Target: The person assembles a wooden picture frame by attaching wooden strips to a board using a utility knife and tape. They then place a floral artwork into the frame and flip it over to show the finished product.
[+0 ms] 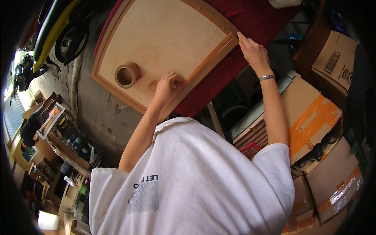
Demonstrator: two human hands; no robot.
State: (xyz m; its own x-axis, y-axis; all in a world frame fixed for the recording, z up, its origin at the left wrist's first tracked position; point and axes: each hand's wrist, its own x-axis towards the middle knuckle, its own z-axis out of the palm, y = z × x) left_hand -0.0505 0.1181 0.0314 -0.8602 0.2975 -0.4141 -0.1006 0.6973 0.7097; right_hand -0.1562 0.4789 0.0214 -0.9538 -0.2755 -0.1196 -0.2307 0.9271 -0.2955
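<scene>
A pale wooden panel (156, 37) with a darker wooden border lies in front of me on a red cloth (250, 19). My left hand (168, 89) rests at the panel's near edge, its fingers curled together; what they hold, if anything, is hidden. At the right corner, my right hand (254, 56) is closed on a small thing with a yellow bit (239, 40) showing, mostly covered by the fingers. A brown strip (213, 60) runs along the border between my hands. On the panel, left of my left hand, a roll of brown tape (135, 70) sits tilted toward me.
Cardboard boxes (309, 113) patched with orange tape are stacked at the right, and another box (336, 58) stands farther back. Cluttered shelves (70, 156) line the left side. A yellow-and-black object (55, 31) and a wheel (72, 43) are at the upper left.
</scene>
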